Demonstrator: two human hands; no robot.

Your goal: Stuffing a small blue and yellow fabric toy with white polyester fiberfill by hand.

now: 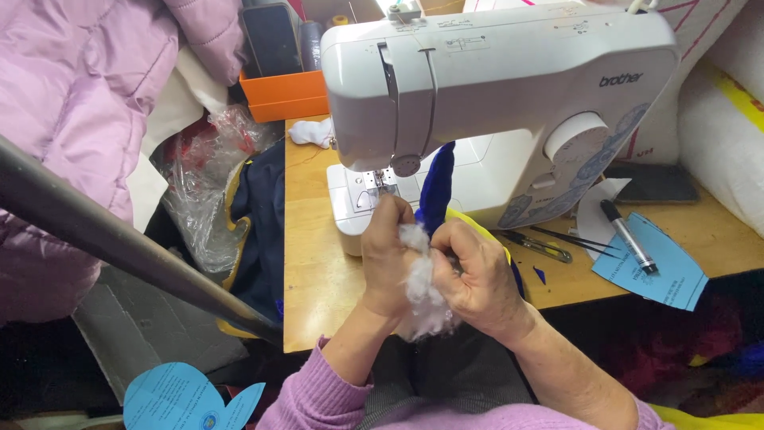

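Both hands, left hand (387, 255) and right hand (475, 275), pinch white stuffing (422, 291); loose tufts beyond either grip could tear off onto the bench (318, 271).

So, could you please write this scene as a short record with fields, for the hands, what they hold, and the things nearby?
left hand: grips white stuffing
right hand: pinches the same stuffing, beside blue and yellow fabric
behind hands: white sewing machine on wooden table
right of hands: scissors, black marker, blue paper piece
left side: clear plastic bag, orange box, lilac padded jacket
foreground: dark metal bar
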